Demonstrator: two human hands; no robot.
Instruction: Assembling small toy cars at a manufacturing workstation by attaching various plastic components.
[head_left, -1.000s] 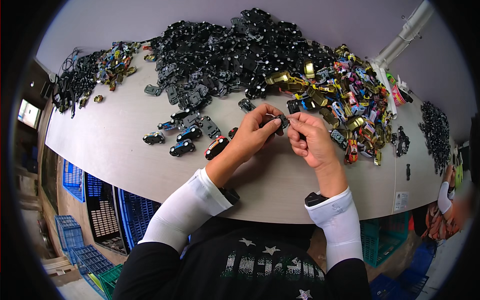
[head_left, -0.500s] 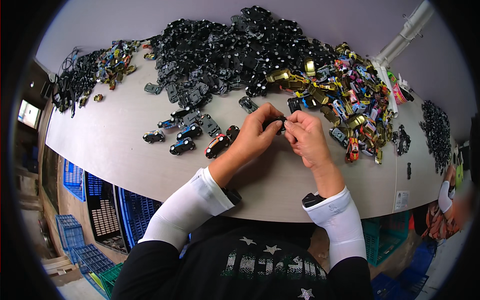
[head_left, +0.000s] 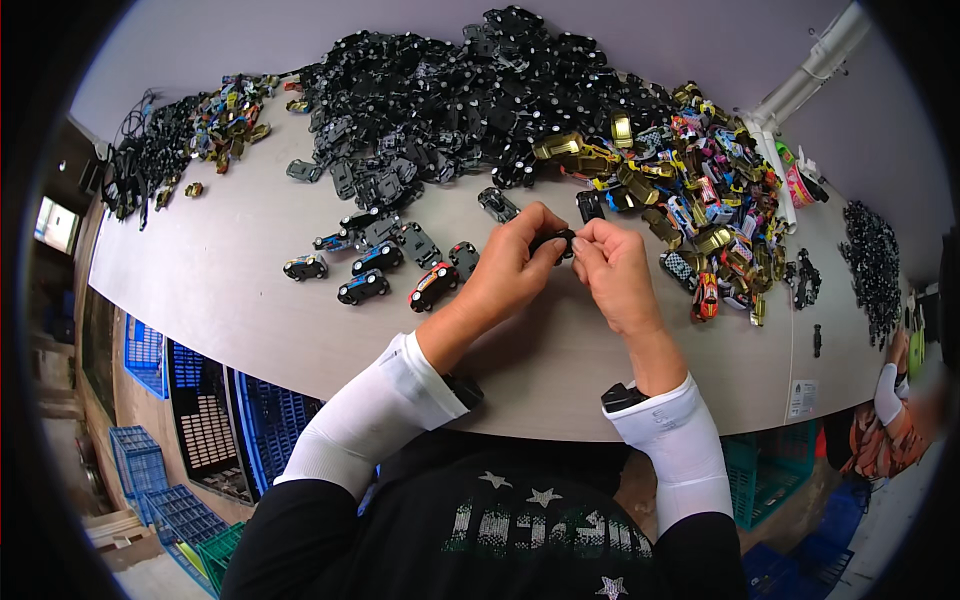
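- Pinching a small black toy-car part (head_left: 552, 240) from both sides, left hand (head_left: 510, 265) and right hand (head_left: 612, 272) have stayed together above the desk (head_left: 250, 310).
- Fingers closed narrowly on it; scarcely any shift since a second ago, so fitting continues.

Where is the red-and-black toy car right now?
Head view: the red-and-black toy car lies on the table, just left of the left hand.

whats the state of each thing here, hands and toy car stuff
left hand: shut on small black toy car part
right hand: pinching the same part
small black toy car part: held above the table
assembled toy cars: standing on wheels, loosely grouped
black chassis pile: heaped
coloured car bodies: heaped
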